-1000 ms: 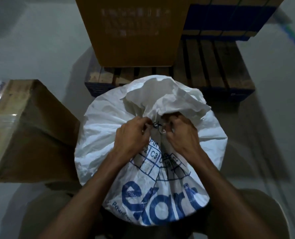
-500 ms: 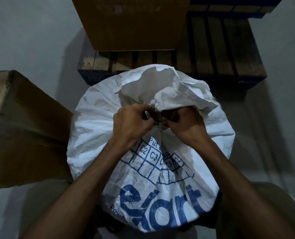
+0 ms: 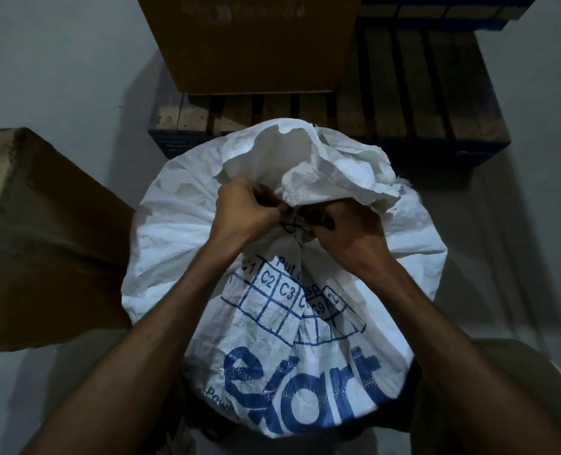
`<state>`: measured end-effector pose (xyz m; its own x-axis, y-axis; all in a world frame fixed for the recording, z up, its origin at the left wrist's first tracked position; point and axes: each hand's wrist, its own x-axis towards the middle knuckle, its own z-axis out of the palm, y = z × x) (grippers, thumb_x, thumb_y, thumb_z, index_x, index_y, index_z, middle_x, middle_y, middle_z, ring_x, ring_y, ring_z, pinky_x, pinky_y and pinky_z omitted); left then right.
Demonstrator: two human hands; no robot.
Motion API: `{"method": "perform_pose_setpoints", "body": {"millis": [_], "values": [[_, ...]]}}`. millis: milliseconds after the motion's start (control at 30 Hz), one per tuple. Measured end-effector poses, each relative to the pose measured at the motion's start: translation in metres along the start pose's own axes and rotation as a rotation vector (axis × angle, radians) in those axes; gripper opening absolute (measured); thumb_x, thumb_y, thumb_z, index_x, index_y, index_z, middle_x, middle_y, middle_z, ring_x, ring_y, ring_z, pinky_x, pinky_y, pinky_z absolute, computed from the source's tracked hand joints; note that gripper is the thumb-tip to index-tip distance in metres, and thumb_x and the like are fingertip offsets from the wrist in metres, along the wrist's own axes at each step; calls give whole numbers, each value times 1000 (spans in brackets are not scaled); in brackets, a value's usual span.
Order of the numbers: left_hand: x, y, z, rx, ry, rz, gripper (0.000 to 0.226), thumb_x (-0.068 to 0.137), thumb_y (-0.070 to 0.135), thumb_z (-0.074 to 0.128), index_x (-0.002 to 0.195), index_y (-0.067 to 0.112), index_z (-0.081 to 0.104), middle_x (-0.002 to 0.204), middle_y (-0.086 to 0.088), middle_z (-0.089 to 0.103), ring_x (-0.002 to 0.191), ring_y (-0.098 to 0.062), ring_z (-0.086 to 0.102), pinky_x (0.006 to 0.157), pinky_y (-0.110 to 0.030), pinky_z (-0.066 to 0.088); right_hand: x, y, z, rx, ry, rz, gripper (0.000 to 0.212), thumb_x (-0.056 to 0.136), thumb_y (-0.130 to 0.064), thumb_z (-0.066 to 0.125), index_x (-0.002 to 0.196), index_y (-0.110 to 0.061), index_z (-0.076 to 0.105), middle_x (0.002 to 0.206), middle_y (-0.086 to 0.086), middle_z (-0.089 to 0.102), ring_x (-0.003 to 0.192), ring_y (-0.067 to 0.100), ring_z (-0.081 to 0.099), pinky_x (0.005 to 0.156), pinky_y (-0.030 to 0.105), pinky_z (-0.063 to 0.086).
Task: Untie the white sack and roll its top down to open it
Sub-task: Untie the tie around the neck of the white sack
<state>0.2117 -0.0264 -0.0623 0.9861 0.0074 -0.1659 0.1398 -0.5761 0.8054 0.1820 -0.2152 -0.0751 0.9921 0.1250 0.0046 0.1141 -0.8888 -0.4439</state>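
Working at the gathered neck of the white sack (image 3: 282, 290), which fills the centre of the head view, the left hand (image 3: 243, 213) and right hand (image 3: 348, 231) sit on either side of the dark tie (image 3: 292, 224), both with fingers curled in and pinching at the cord or the cloth beside it. The knot lies between the two sets of fingertips, about equally near each, and the loose crumpled top stands above it toward the upper frame. Dim light and the overhanging cloth hide most fingertips, so whether the knot is loosened cannot be told.
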Motion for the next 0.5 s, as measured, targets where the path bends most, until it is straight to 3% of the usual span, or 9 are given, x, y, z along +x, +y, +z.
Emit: {"method": "perform_pose_setpoints", "body": {"millis": [167, 500], "values": [[0, -7, 1, 70, 38, 37, 16, 70, 34, 85, 76, 20, 82, 65, 8, 73, 60, -3, 69, 60, -36, 61, 3, -5, -2, -59, -1, -43, 25, 95, -41, 64, 106, -24, 78, 96, 3, 75, 94, 27, 69, 70, 27, 47], [0, -9, -5, 373, -51, 140, 24, 78, 32, 69, 100, 34, 80, 89, 12, 78, 79, -12, 69, 71, -37, 59, 4, -12, -2, -124, -43, -39, 31, 98, -49, 54, 108, -31, 77, 99, -1, 76, 95, 23, 69, 69, 29, 48]]}}
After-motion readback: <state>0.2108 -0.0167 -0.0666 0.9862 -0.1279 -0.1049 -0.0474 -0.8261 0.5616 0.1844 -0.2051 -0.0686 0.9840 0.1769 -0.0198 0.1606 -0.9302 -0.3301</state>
